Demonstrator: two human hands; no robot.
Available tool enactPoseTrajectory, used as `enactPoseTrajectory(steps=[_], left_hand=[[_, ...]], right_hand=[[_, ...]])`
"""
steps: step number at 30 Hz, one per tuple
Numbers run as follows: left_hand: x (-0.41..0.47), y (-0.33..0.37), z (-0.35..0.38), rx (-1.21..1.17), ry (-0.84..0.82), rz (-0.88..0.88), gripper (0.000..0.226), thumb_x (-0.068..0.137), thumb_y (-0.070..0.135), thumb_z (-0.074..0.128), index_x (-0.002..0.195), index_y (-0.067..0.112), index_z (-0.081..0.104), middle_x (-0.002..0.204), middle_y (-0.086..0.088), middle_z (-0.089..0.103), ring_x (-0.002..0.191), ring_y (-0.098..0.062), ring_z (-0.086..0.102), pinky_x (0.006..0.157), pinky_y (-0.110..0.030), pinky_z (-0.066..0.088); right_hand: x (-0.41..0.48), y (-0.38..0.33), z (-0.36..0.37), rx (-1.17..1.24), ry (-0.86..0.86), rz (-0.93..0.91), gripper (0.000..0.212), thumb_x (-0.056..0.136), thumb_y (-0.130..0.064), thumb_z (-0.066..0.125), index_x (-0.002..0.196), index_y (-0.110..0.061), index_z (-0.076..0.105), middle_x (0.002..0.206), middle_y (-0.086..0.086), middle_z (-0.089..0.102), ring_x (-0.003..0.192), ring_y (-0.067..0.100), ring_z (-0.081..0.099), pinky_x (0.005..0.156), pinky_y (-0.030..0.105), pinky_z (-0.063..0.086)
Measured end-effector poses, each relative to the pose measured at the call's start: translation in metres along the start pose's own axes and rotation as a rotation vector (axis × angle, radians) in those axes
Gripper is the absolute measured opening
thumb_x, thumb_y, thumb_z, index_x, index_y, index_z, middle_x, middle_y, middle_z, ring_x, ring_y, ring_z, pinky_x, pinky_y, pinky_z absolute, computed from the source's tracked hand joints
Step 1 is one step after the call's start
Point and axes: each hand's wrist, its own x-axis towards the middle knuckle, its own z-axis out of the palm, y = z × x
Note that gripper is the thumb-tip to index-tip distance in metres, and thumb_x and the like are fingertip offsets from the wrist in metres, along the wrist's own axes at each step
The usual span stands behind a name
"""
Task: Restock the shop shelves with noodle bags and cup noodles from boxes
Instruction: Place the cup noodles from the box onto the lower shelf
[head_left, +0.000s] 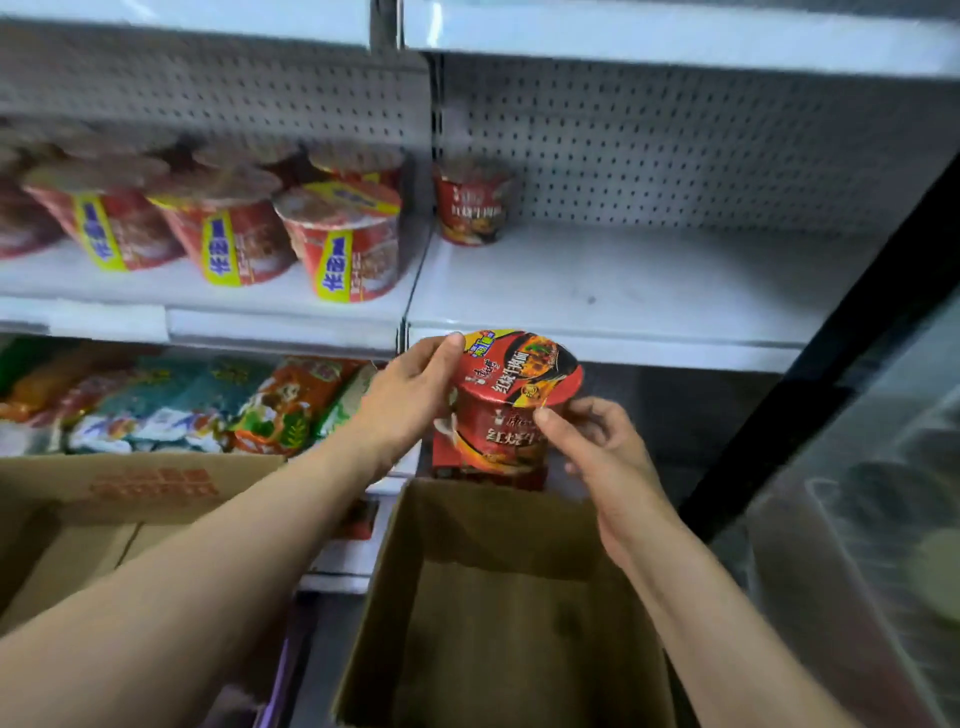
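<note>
left hand + right hand: grasping cup noodle | below: open box | shelf: lone cup at back-left | left: noodle bowls

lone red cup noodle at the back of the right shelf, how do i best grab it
Grip the lone cup round its side wall just under the lid rim, from the front. It stands upright near the pegboard with bare shelf before it, and tapers downward, so the wider rim should resist slipping. Left hand and right hand both hold a second cup.
</note>
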Motion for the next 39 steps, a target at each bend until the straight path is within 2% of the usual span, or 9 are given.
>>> enactPoseTrajectory(steps=[3, 6, 12, 15, 20, 26, 30, 33, 39], left_hand=[[0.012, 0.035, -0.016, -0.015, 0.055, 0.066, 0.058, 0.082, 0.075, 0.047, 0.116, 0.031, 0.064, 0.115, 0.003, 0.070, 0.105, -0.023, 0.067, 0.096, -0.049, 0.053], [0.025, 0.056, -0.024, -0.021, 0.118, 0.136, 0.038, 0.095, 0.056, 0.049, 0.115, 0.026, 0.062, 0.109, 0.001, 0.069, 0.097, -0.017, 0.067, 0.086, -0.038, 0.058], [0.065, 0.065, -0.029, 0.037, 0.130, 0.159, 0.100, 0.056, 0.092, 0.054, 0.132, 0.026, 0.049, 0.124, 0.004, 0.063, 0.108, -0.014, 0.064, 0.099, -0.043, 0.051], [0.089, 0.066, -0.026, 0.044, 0.096, 0.154, 0.086, 0.074, 0.070, 0.066, 0.140, 0.021, 0.042, 0.127, 0.004, 0.058, 0.115, -0.015, 0.059, 0.103, -0.042, 0.048], [0.139, 0.058, -0.019, 0.041, 0.092, 0.165, 0.078, 0.082, 0.049, 0.070, 0.144, 0.016, 0.036, 0.135, -0.006, 0.057, 0.117, -0.018, 0.059, 0.103, -0.041, 0.049], [0.177, 0.038, -0.015, 0.084, 0.143, 0.219, 0.075, 0.086, 0.042, 0.071, 0.147, 0.020, 0.034, 0.139, -0.004, 0.055, 0.123, -0.015, 0.054, 0.105, -0.036, 0.046], [0.183, 0.029, -0.013, 0.082, 0.148, 0.234, 0.069, 0.091, 0.032, 0.066, 0.149, 0.024, 0.029, 0.133, 0.004, 0.053, 0.114, -0.007, 0.052, 0.080, -0.008, 0.046], [0.184, 0.022, -0.013, 0.092, 0.152, 0.240, 0.068, 0.094, 0.029, 0.063, 0.150, 0.026, 0.026, 0.135, 0.003, 0.052, 0.112, -0.005, 0.052, 0.070, -0.002, 0.044], [0.180, 0.028, -0.013, 0.154, 0.170, 0.244, 0.069, 0.096, 0.028, 0.061, 0.153, 0.025, 0.022, 0.145, -0.003, 0.049, 0.124, -0.010, 0.048, 0.094, -0.018, 0.038]], right_hand=[[0.018, -0.034, 0.013, -0.086, -0.001, -0.151, 0.052, 0.074, -0.015, 0.087, 0.116, -0.021, 0.057, 0.116, 0.004, 0.068, 0.108, 0.017, 0.065, 0.092, 0.032, 0.055], [0.040, -0.065, 0.023, -0.101, -0.027, -0.187, 0.071, 0.069, -0.026, 0.089, 0.130, -0.022, 0.053, 0.117, 0.003, 0.066, 0.104, 0.013, 0.066, 0.084, 0.028, 0.055], [0.092, -0.097, 0.036, -0.239, -0.110, -0.207, 0.080, 0.054, -0.057, 0.082, 0.122, -0.017, 0.067, 0.102, -0.005, 0.073, 0.088, 0.006, 0.072, 0.073, 0.021, 0.054], [0.125, -0.100, 0.040, -0.294, -0.110, -0.234, 0.066, 0.064, -0.050, 0.087, 0.118, -0.018, 0.066, 0.110, -0.005, 0.072, 0.097, 0.009, 0.070, 0.092, 0.032, 0.055], [0.177, -0.098, 0.046, -0.337, -0.135, -0.243, 0.104, 0.036, -0.068, 0.087, 0.124, -0.019, 0.060, 0.115, -0.004, 0.072, 0.106, 0.013, 0.068, 0.100, 0.040, 0.053], [0.221, -0.080, 0.055, -0.329, -0.146, -0.261, 0.093, 0.052, -0.052, 0.093, 0.129, -0.017, 0.058, 0.121, -0.001, 0.069, 0.108, 0.013, 0.067, 0.099, 0.039, 0.054], [0.237, -0.071, 0.063, -0.333, -0.128, -0.299, 0.100, 0.042, -0.058, 0.089, 0.128, -0.017, 0.058, 0.120, -0.001, 0.070, 0.106, 0.013, 0.068, 0.096, 0.040, 0.056], [0.244, -0.064, 0.067, -0.367, -0.141, -0.312, 0.087, 0.057, -0.046, 0.092, 0.131, -0.018, 0.056, 0.123, -0.001, 0.069, 0.109, 0.013, 0.067, 0.097, 0.041, 0.056], [0.249, -0.064, 0.069, -0.389, -0.147, -0.305, 0.074, 0.071, -0.030, 0.089, 0.135, -0.016, 0.054, 0.126, -0.001, 0.066, 0.112, 0.012, 0.064, 0.093, 0.030, 0.054]])
